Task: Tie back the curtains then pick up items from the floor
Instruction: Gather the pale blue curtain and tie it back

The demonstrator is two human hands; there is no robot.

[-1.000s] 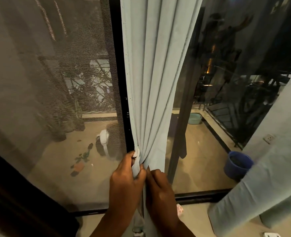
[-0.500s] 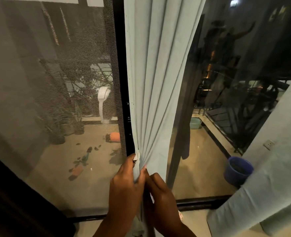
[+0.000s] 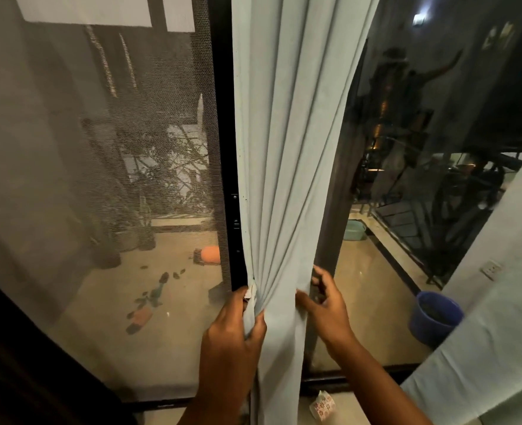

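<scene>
The pale blue curtain hangs in front of the dark door frame, its long axis running top to bottom and its pleats narrowing downward into a gathered waist. The left hand grips that waist at the curtain's left edge, fingers curled round the bunched folds. The right hand is at the curtain's right edge, fingers loosely curled with their tips at the cloth; whether it pinches the fabric cannot be told. Half a second ago both hands were pressed close together at the bunch; now the right has moved away to the far edge. Beyond the glass stands a blue bucket. A patterned scrap lies on the floor by the sill.
</scene>
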